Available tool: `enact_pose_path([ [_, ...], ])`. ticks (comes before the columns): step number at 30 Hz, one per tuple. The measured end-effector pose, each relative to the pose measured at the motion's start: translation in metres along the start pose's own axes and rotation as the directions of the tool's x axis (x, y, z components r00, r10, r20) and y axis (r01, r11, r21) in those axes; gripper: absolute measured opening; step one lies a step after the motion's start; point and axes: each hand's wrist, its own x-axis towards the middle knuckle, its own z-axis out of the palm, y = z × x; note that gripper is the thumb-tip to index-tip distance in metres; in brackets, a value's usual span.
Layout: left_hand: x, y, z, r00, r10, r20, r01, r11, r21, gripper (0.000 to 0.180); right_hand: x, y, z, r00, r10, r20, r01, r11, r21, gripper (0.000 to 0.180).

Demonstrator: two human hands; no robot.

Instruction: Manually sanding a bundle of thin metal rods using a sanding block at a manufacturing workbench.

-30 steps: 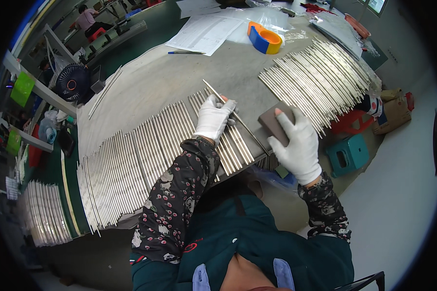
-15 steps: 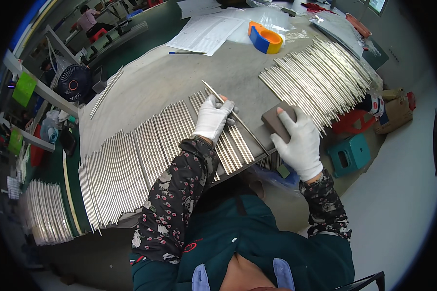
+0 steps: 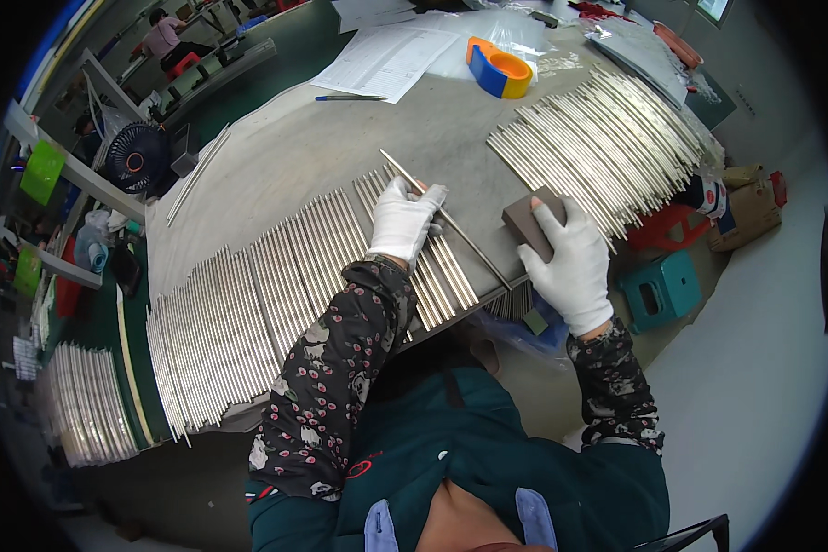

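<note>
Appears to be mid-step with a single metal rod [image 3: 472, 247], clamped slantwise in the left hand [image 3: 402, 221] over the right end of a row of rods [image 3: 313, 253] on the surface [image 3: 276, 161]. Gripping a brown block [image 3: 526, 224] in the right hand [image 3: 575, 271], near the rod but apart. Probably calls for steadying the rod before any contact. Angling both forearms forward and inward.

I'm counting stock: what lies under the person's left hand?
Metal rods in a row show on both sides of the left hand, which holds a slanted rod; whatever the hand covers cannot be seen.
</note>
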Motion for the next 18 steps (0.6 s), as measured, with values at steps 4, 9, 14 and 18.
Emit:
enact_pose_path([
  [4, 0.005, -0.002, -0.001, 1.0, -0.009, -0.013, 0.01, 0.998, 0.069, 0.023, -0.011, -0.024, 0.002, 0.972, -0.231, 0.041, 0.213, 0.941, 0.264, 0.056],
  [9, 0.028, 0.013, -0.005, 0.997, -0.046, 0.056, 0.025, 0.944, 0.328, 0.025, -0.006, 0.007, 0.008, 0.999, 0.012, 0.035, -0.016, 0.994, 0.109, 0.058],
  [14, 0.029, 0.012, -0.003, 0.978, 0.205, -0.032, -0.113, 0.659, 0.744, 0.041, -0.013, 0.003, 0.018, 0.996, -0.008, 0.093, 0.0, 0.996, 0.089, 0.061],
  [18, 0.002, 0.036, 0.001, 0.936, 0.259, 0.236, -0.276, 0.131, 0.952, 0.054, -0.015, 0.002, 0.02, 0.999, -0.004, 0.045, -0.001, 0.994, 0.108, 0.06],
])
